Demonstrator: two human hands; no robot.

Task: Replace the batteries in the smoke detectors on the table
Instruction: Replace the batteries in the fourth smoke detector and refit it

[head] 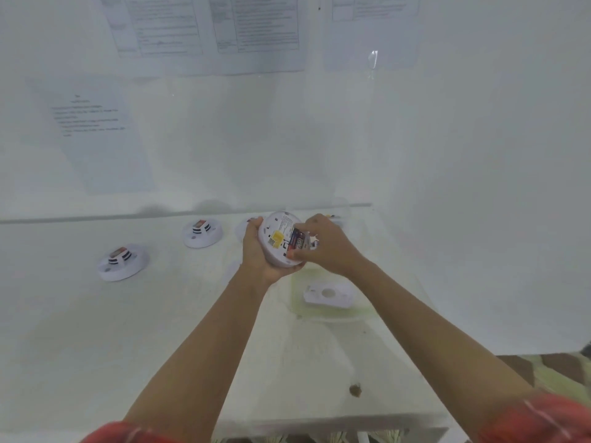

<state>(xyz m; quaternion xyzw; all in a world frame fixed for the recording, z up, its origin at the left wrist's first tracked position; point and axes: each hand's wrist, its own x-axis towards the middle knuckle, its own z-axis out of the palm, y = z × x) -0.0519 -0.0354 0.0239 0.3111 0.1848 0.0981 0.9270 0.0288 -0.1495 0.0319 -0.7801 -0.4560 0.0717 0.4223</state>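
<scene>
My left hand (256, 251) holds a round white smoke detector (277, 233) above the table, its back side with a yellow label turned up towards me. A dark battery (298, 242) lies in the detector's compartment, and the fingers of my right hand (323, 244) are pinched on it. Two more white smoke detectors sit on the table to the left, one near (123, 262) and one farther back (202, 233), each with a dark and orange top.
A flat white cover plate (329, 294) with a round hole lies on the table (128, 330) just below my hands. Small items lie behind my right hand at the table's back edge. Printed sheets hang on the white wall (447, 139). The table's front edge is near my elbows.
</scene>
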